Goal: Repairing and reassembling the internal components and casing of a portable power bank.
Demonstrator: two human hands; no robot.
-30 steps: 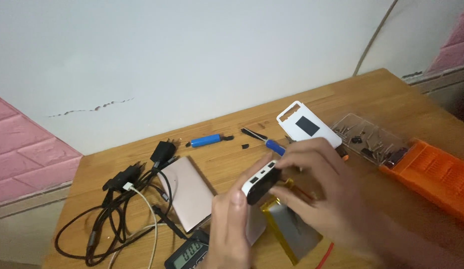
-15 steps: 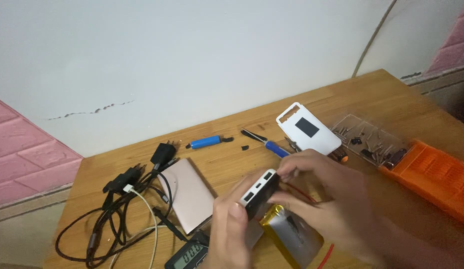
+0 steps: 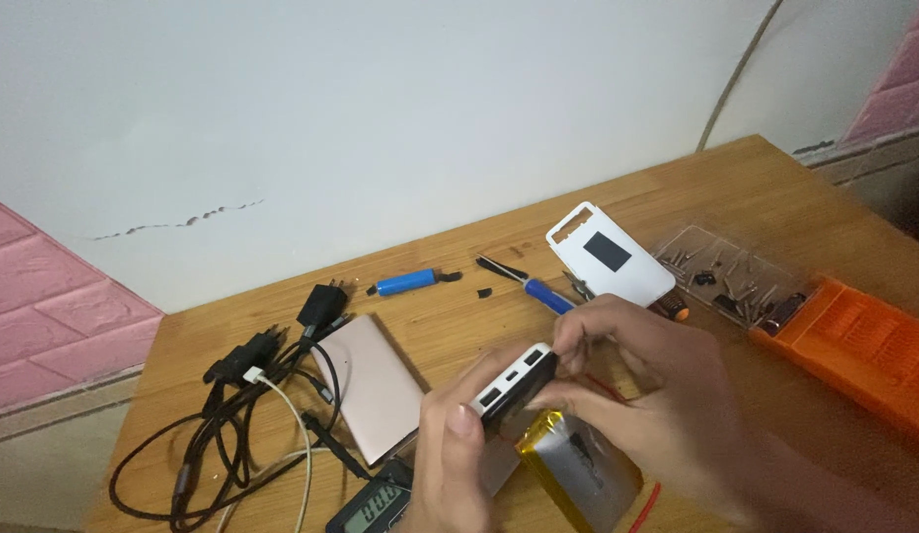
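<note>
The power bank board point(image 3: 514, 383) is gripped by the left hand point(image 3: 459, 464) and right hand point(image 3: 637, 395); its thin red wires point(image 3: 608, 387) could be snapped if the silver battery pouch point(image 3: 578, 474) is tugged.

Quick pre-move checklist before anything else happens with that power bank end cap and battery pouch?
1. Both hands on the end cap: left hand and right hand pinch it. Ok.
2. Port face visible: ok.
3. Silver battery pouch resting on table under the cap: ok.
4. Red wire intact: cannot tell, mostly hidden.
5. Blue screwdriver close by: ok.
6. White shell lying apart: ok.
</note>
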